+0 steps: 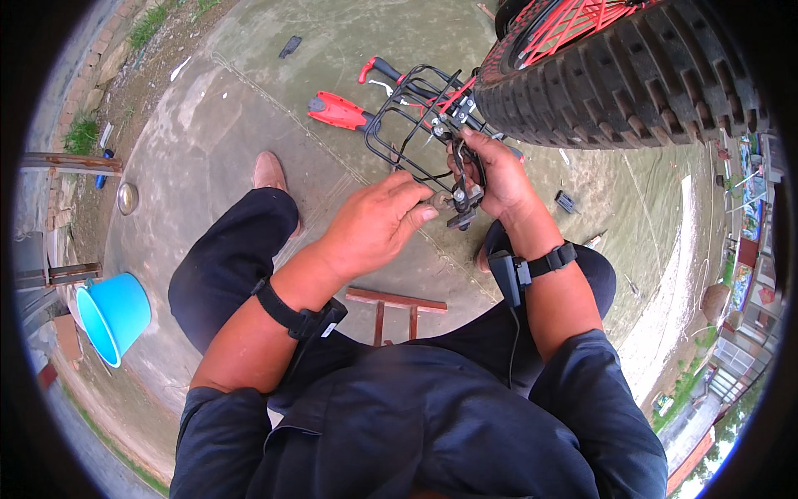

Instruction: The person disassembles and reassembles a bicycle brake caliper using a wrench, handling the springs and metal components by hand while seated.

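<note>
While the person sits with knees apart over a grey concrete floor (249,125), both hands meet at a black metal bracket with a curved arm and silver bolts (471,190), which is in front of the body, just beside the black wire carrier rack (413,125). The right hand (497,170) has its fingers curled around the bracket's upper part, closed firmly enough to steady it. The left hand (374,223) comes in from the other side, its thumb and forefinger drawn near each other beside a small, dull metal piece (441,200) at the bracket's lower end; whether they actually grip that piece, I cannot tell. Above and to the right, a large wheel with a knobbly black tyre (623,91) and red spokes stands close to the bracket, and a red plastic guard-like piece (337,110) lies past the rack. As for progress, the work on the bracket looks under way rather than finished: silver bolts already sit in it, yet both hands are occupied there and the small piece seems not settled. Whether the bracket is fastened to the parts behind it or loose is hidden by the right hand, so how much fastening or loosening remains is unclear.
</note>
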Demonstrator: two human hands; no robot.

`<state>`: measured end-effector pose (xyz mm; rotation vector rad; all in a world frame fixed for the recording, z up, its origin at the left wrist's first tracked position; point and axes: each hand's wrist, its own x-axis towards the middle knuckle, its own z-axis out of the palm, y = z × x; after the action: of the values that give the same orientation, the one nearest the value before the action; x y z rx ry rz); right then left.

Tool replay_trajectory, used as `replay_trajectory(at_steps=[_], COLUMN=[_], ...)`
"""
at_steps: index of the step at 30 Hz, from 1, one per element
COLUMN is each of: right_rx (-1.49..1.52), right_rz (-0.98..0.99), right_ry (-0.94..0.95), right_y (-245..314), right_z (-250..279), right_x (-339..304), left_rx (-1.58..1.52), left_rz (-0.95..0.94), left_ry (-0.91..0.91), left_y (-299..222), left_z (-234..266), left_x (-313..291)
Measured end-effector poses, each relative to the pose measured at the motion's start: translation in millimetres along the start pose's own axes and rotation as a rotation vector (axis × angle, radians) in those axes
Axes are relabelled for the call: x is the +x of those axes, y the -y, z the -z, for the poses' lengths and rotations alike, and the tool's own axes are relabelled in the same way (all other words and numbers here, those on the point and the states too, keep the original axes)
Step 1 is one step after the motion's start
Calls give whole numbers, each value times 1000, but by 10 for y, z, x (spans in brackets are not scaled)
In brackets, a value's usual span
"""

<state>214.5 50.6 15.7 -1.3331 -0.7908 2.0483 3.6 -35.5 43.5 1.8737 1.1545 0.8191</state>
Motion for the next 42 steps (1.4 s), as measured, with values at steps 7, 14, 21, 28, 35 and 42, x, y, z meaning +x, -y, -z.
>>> replay_trajectory(at_steps=[7, 14, 21, 28, 35, 42], right_rx=[-1, -73, -213, -233, -261, -239], right_rz=[-28, -53, -82, 67, 113, 190], right_ry=[5, -12, -139, -290, -358, -390], right_y=[-38, -41, 7, 23, -17, -43], right_z=[12, 29, -143, -235, -302, -343], right_x=[31, 68, 50, 45, 63, 121], left_rx=[84, 141, 165, 116, 79, 71], left_rz=[-39, -212, -223, -113, -76, -29], left_ry=[-20, -8, 23, -47, -81, -95], left_y=[22, 174, 103, 83, 101, 111], left_z=[-32, -3, -14, -159, -227, -266], left_x=[72, 231, 274, 234, 203, 185])
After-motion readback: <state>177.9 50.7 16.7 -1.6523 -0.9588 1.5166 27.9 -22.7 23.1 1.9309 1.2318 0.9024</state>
